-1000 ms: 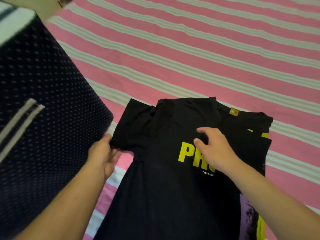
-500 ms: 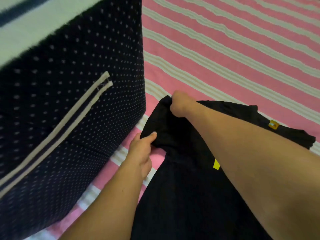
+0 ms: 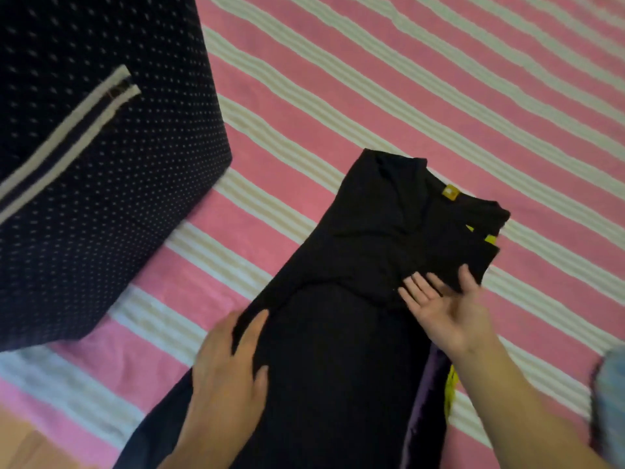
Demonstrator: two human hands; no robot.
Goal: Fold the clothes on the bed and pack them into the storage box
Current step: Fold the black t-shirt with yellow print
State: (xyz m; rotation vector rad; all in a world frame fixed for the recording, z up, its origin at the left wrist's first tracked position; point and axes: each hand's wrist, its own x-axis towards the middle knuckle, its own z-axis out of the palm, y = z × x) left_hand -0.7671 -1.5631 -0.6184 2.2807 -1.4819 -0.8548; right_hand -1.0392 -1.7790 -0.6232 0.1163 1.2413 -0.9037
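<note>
A black T-shirt (image 3: 355,265) lies on the pink striped bed, its left sleeve and side folded inward over the front, a yellow neck tag showing at the collar. My left hand (image 3: 230,363) holds the shirt's left edge, with the thumb on top of the cloth and the fingers under the fold. My right hand (image 3: 446,309) lies palm up on the shirt's right part with its fingers straight. The navy dotted storage box (image 3: 101,157) with white stripes stands at the upper left of the shirt.
The pink and white striped bedsheet (image 3: 406,79) stretches to the right and far side. A light blue, blurred piece of cloth (image 3: 608,401) shows at the right edge. A strip of wooden floor (image 3: 20,445) appears at the lower left corner.
The left sleeve, held by both hands a moment ago, now lies folded over the shirt's front. My right hand has moved to the right and opened; my left hand has slid down the shirt's edge.
</note>
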